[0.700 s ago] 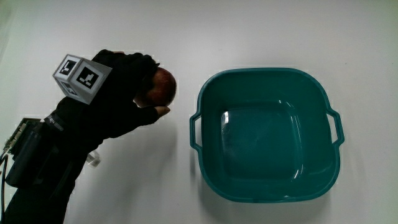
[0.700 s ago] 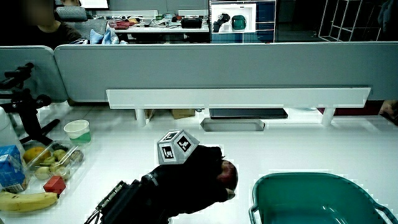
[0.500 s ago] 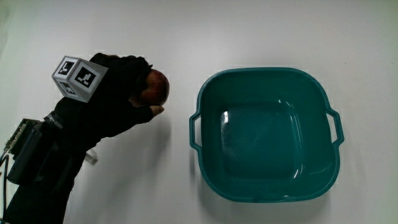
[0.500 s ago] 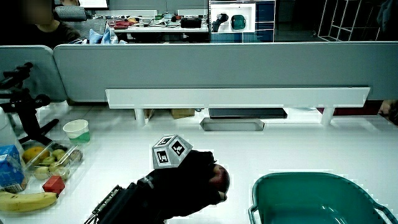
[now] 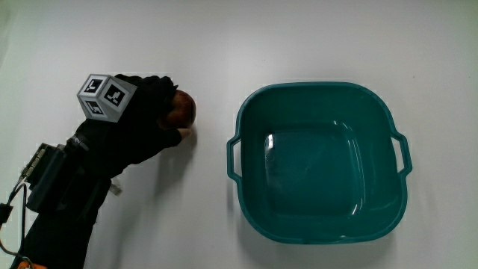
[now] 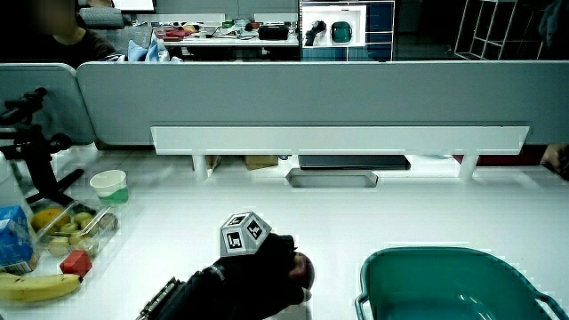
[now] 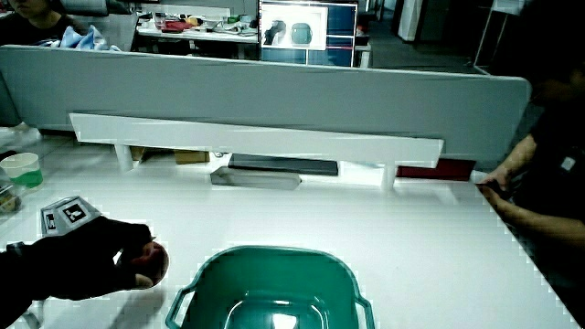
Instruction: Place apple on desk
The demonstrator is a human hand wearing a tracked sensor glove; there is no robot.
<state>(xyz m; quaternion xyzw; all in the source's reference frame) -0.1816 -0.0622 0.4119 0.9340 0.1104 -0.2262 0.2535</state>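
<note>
Hand point(image 5: 138, 123) w/ fingers wrapped round the red apple point(image 5: 183, 110), low by the white desk point(image 5: 314, 37) beside the teal tub point(image 5: 321, 161); only letting go looks left.

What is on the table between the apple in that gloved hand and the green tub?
Nothing: in the main view only bare white table separates the apple, gripped by the hand, from the tub.

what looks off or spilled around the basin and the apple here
Nothing stands out. The teal basin sits upright and empty on the white table, with no spill or damage visible. The hand grips the apple beside the basin, low at the tabletop.
</note>
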